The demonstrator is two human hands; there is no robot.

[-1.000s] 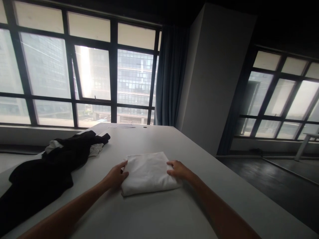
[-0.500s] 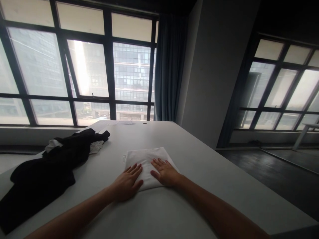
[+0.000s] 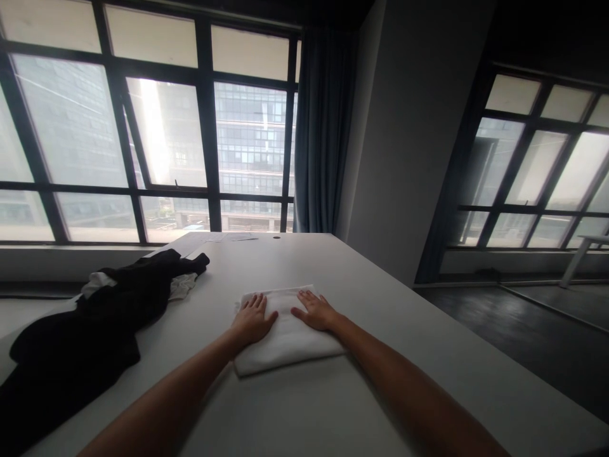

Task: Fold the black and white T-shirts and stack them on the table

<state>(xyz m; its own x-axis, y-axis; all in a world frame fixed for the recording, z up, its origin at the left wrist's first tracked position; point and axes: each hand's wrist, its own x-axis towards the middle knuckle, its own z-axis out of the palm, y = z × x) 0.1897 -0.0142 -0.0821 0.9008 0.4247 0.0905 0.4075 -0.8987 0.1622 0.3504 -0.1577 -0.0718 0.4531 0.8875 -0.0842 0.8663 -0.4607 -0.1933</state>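
Both hands [image 3: 284, 316] lie open, apparently flat, on white cloth [image 3: 290, 346].

Dim room, backlit by washed-out daylight from the windows [image 3: 166, 136].
The surface [image 3: 295, 406] catches a pale sheen at its far end and greys toward the camera; the dark clothing [image 3: 95, 324] loses nearly all detail, the ceiling sinks to black, wide-angle stretch slants the window frames, and fine texture looks soft.
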